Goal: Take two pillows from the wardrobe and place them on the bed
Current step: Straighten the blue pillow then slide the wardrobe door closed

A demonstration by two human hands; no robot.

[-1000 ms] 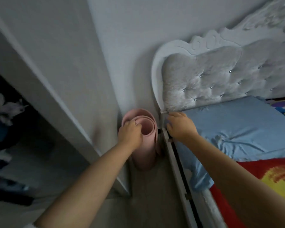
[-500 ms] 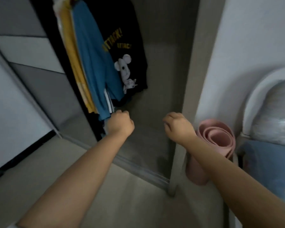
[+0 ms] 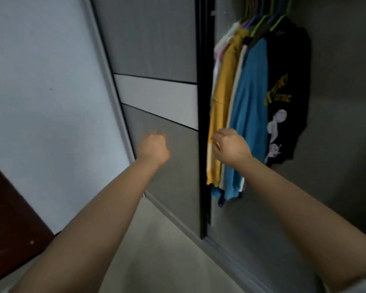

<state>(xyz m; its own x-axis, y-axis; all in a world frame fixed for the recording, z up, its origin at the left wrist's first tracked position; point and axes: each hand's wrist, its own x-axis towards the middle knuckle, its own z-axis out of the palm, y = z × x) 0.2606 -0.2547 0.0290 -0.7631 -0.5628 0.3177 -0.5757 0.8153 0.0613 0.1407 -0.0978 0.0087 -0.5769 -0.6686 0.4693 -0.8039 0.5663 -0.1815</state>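
Note:
I face the wardrobe. Its grey sliding door with a white band covers the left half, and the right half stands open. Hanging shirts fill the opening: a yellow shirt, a blue shirt and a black printed shirt. My left hand is a fist in front of the door panel. My right hand is a fist in front of the lower part of the shirts, holding nothing. No pillow and no bed are in view.
A pale wall stands to the left of the wardrobe. A dark brown door fills the lower left corner. The black door frame edge runs vertically between my hands. Light floor lies below, with the wardrobe's bottom track.
My view has swung left, from the bed and the pink rolled mat to the wardrobe door and hanging shirts. Both hands stay as fists held out in front.

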